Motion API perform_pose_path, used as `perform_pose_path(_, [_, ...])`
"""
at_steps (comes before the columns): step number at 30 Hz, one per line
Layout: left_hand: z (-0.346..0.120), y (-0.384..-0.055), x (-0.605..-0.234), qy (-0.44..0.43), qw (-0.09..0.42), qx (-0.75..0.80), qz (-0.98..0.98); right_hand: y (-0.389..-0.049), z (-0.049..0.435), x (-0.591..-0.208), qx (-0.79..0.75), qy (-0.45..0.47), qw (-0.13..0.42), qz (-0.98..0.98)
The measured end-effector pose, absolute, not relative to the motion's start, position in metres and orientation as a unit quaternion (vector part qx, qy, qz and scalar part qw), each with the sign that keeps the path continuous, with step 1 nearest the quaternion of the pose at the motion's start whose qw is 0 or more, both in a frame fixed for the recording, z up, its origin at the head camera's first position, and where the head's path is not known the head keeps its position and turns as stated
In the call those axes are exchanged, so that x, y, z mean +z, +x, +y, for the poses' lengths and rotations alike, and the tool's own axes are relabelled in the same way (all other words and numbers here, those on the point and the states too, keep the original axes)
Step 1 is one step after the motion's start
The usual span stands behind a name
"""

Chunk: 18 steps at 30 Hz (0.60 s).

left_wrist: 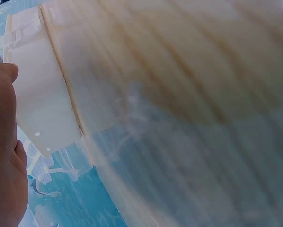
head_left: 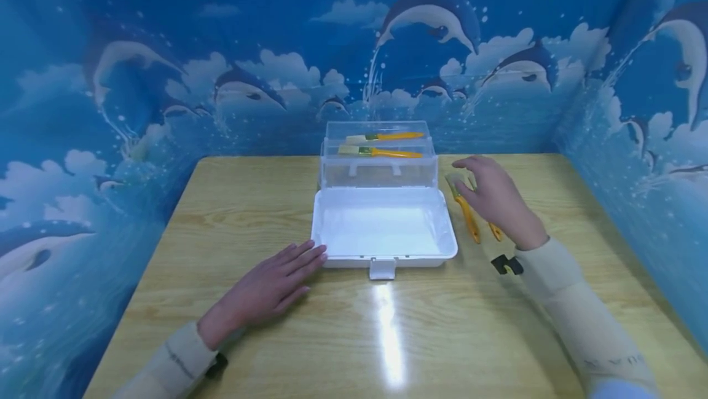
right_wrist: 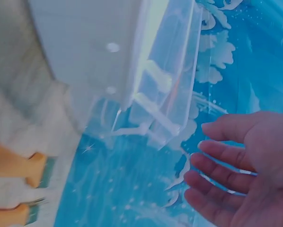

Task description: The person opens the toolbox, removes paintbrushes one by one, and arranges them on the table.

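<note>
A white plastic box [head_left: 381, 227] stands opened on the table, its clear upper tray and lid [head_left: 381, 171] raised at the back. Two paintbrushes with orange handles [head_left: 395, 153] lie in that clear part. My left hand [head_left: 271, 285] has its fingers extended, fingertips at the box's front left corner; it also shows at the edge of the left wrist view. To the right of the box, my right hand [head_left: 492, 193] hovers over two more paintbrushes [head_left: 469, 217], partly covering them. The right wrist view shows that hand's fingers [right_wrist: 222, 158] loosely bent, holding nothing.
The wooden table [head_left: 249, 202] meets walls covered in a blue dolphin print [head_left: 249, 36] at its back and sides. A latch [head_left: 382, 268] projects from the box's front. Glare streaks the tabletop before it.
</note>
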<state>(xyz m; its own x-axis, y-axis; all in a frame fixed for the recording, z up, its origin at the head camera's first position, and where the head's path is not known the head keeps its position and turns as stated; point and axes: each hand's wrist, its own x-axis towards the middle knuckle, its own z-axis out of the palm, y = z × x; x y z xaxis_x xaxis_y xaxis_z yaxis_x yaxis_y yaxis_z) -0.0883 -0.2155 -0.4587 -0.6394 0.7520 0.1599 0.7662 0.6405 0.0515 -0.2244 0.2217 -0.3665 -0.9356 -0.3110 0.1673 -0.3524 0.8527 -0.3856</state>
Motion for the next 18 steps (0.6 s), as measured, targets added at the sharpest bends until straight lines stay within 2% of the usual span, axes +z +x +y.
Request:
perform_pose_path(11, [-0.216,-0.09,-0.46,-0.428,0.07,-0.058,-0.899,-0.247,0.189,-0.349,0.182,0.24,0.065,-0.951])
perform_pose_path(18, [-0.216,-0.089,-0.46,-0.425,0.066,-0.057,-0.901,-0.259,0.177,-0.343,0.19,0.262,0.03,-0.946])
